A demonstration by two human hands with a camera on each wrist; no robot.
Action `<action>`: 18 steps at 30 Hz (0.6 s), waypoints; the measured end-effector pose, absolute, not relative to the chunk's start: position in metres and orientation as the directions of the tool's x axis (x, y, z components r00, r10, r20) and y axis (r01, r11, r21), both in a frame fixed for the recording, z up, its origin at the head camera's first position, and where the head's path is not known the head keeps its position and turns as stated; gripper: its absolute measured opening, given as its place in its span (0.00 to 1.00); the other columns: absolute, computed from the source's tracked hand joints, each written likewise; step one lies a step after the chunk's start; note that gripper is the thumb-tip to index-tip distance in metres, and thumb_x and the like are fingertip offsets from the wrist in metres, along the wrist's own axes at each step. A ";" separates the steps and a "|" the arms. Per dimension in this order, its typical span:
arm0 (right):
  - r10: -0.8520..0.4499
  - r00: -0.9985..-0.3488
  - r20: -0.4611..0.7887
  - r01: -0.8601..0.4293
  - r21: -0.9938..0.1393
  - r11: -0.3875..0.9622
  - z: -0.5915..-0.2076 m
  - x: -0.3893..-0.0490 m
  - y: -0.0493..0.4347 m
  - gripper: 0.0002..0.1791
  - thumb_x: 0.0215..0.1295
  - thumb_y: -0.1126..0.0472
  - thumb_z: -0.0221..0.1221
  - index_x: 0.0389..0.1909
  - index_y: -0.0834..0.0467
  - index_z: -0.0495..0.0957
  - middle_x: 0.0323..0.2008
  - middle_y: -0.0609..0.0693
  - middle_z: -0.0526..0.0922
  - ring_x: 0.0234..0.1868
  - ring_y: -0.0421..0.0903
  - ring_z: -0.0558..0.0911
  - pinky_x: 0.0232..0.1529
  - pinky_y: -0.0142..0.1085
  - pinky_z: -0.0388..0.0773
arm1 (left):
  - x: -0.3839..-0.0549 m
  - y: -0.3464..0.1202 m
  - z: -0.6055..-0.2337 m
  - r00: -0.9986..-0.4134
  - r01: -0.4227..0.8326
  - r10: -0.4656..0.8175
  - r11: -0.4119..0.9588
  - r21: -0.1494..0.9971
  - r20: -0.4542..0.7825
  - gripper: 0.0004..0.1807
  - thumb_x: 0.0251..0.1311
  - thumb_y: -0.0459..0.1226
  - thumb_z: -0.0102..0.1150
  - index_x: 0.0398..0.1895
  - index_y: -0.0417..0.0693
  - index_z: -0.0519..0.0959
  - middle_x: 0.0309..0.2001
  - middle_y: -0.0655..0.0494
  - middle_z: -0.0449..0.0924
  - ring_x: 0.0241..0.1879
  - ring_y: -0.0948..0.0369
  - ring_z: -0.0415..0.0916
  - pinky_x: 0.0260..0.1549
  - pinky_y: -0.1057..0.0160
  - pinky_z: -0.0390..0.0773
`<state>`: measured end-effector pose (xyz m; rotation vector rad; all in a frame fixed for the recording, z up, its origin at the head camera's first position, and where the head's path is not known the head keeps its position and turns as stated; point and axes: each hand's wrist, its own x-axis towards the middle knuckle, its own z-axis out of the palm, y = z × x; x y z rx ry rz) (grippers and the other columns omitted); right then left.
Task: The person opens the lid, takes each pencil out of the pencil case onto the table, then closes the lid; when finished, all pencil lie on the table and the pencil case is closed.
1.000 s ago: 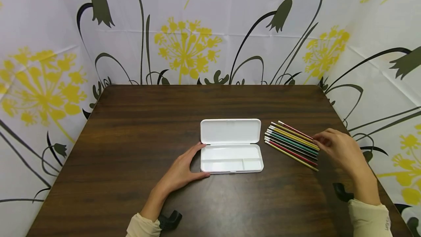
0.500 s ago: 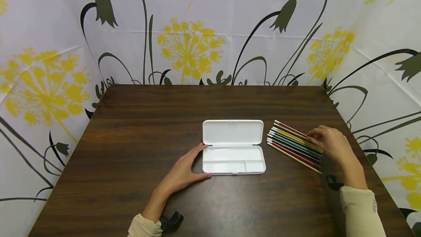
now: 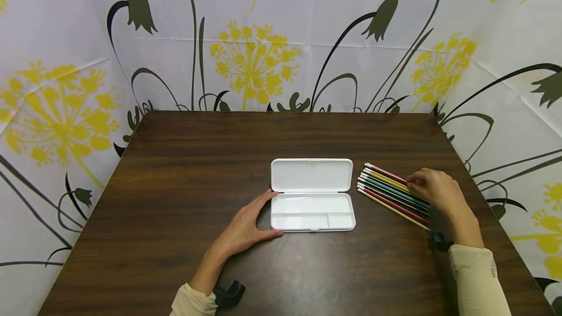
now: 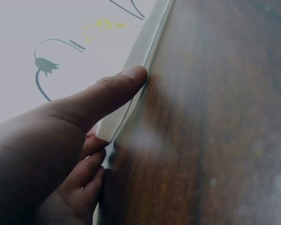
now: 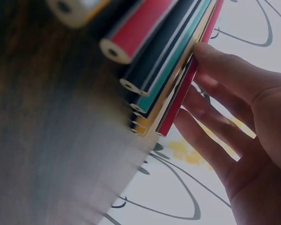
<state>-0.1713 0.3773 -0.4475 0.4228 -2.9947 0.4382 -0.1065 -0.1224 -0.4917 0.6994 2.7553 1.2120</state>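
Observation:
In the head view a white pencil case lies with its lid folded back on the table. Its base has a long compartment, and a divider splits the front strip in two. My left hand grips the case's left end, thumb at the front edge, fingers by the hinge. The left wrist view shows the thumb against the case's wall. Right of the case, several pencils lie slanted in a row, erasers toward the case. My right hand pinches the red pencil at the row's far side.
The dark wooden table carries all of this. A white cloth with yellow and grey-green flowers hangs behind it and along both sides. Black straps with camera mounts sit at the wrists.
The right hand has moved left with the red pencil, bringing it closer alongside the row. The left hand stays on the case. The head view has shifted slightly.

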 end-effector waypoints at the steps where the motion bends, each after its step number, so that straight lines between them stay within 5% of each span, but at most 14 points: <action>1: -0.258 -0.958 0.125 -0.283 -0.267 0.921 -0.448 -0.171 0.377 0.06 0.61 0.61 0.68 0.38 0.56 0.86 0.30 0.46 0.82 0.31 0.48 0.80 0.30 0.53 0.74 | -0.107 -0.122 -0.492 -0.897 0.383 0.423 0.592 0.710 0.131 0.51 0.45 0.55 0.76 0.73 0.56 0.62 0.73 0.54 0.58 0.70 0.58 0.58 0.63 0.50 0.64; 18: -0.252 -0.954 0.162 -0.289 -0.268 0.919 -0.458 -0.169 0.380 0.06 0.58 0.64 0.69 0.37 0.56 0.85 0.31 0.48 0.81 0.31 0.49 0.79 0.31 0.53 0.74 | -0.107 -0.121 -0.491 -0.899 0.379 0.420 0.604 0.701 0.124 0.51 0.45 0.54 0.76 0.73 0.55 0.62 0.73 0.55 0.58 0.70 0.58 0.57 0.63 0.50 0.63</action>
